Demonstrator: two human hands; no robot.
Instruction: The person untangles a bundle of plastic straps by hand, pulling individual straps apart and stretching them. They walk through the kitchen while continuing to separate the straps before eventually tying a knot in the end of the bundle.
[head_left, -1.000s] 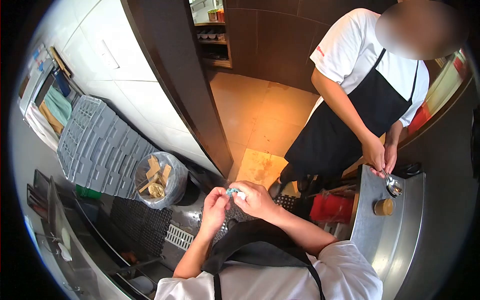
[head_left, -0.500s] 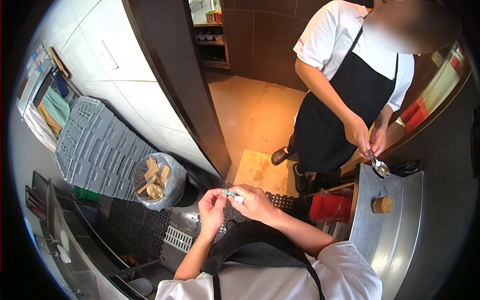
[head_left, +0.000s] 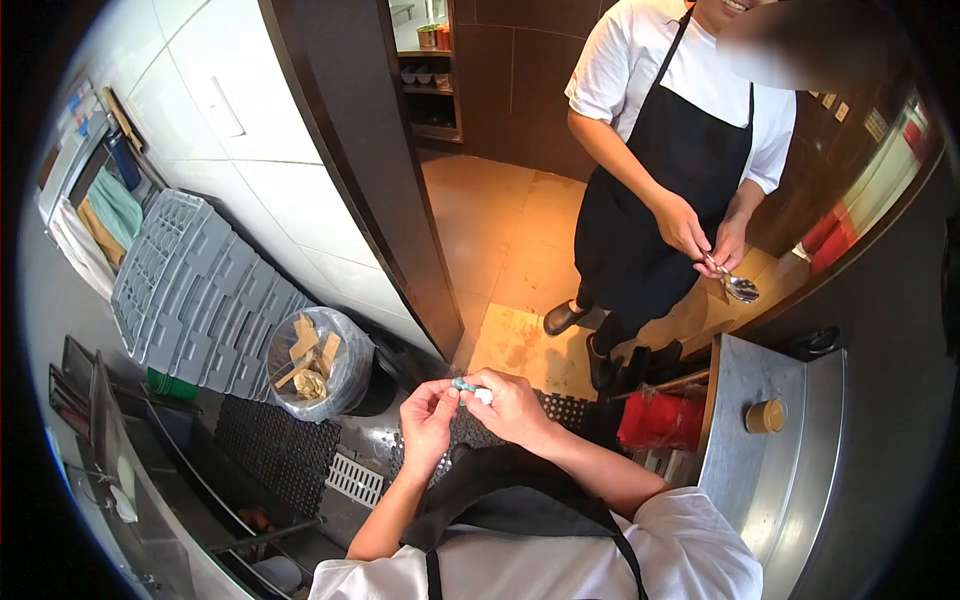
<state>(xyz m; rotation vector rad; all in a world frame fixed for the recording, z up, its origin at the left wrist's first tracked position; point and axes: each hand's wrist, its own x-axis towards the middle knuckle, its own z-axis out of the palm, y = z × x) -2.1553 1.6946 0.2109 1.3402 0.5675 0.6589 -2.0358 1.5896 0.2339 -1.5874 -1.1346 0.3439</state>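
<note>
Both hands meet in front of my black apron (head_left: 510, 490), fingers pinched together. Between the fingertips is a small green patterned thing (head_left: 461, 385), its kind too small to tell. My left hand (head_left: 426, 425) pinches its left end between thumb and forefinger. From the right side, my right hand (head_left: 515, 410) closes on it, and a small white piece (head_left: 485, 396) sticks out below those fingers. Part of what the right hand grips is hidden by its own fingers.
A co-worker in a black apron (head_left: 645, 230) stands opposite, holding spoons (head_left: 740, 289). On the steel counter (head_left: 750, 480) at right is a small tan jar (head_left: 765, 416). Left are a lined bin (head_left: 345, 375) and stacked grey racks (head_left: 200, 290). A dark door frame (head_left: 370, 180) stands ahead.
The co-worker has shifted left and back from the counter, carrying the spoons along, and stands more upright. My hands stay nearly in place, still pinching the small green thing.
</note>
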